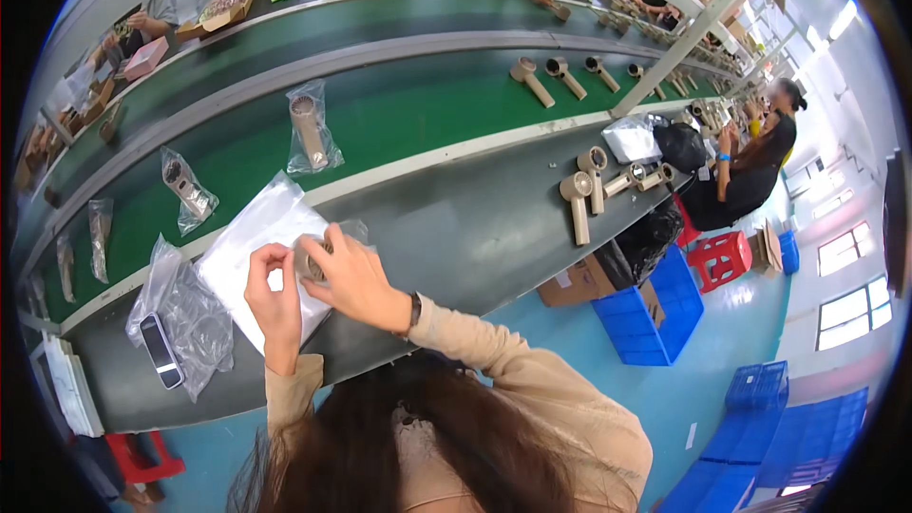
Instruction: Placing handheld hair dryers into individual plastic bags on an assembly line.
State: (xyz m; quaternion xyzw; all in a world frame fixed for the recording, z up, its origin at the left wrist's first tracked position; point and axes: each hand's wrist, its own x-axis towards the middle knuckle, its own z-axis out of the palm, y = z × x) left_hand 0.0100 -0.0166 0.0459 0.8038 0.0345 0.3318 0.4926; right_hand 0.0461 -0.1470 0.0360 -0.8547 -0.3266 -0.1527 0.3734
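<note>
My right hand (359,282) is closed around a beige handheld fan (311,258), whose round head shows between my fingers. See-through plastic shows just beyond that hand. On the fan's left side, my left hand (272,296) has thumb and fingertips pinched together; whatever is in the pinch is too small to make out. Both hands are over a stack of white, see-through plastic bags (249,245) on the dark worktop. Crumpled plastic (201,342) lies to the left, with a phone (161,351) on it.
Bagged fans (307,131) and unbagged fans (525,81) lie on the green conveyor belt (408,119). Several beige fans (577,204) rest on the worktop to my right. Beyond are a blue crate (655,323), a red stool (719,259) and a seated co-worker (755,157).
</note>
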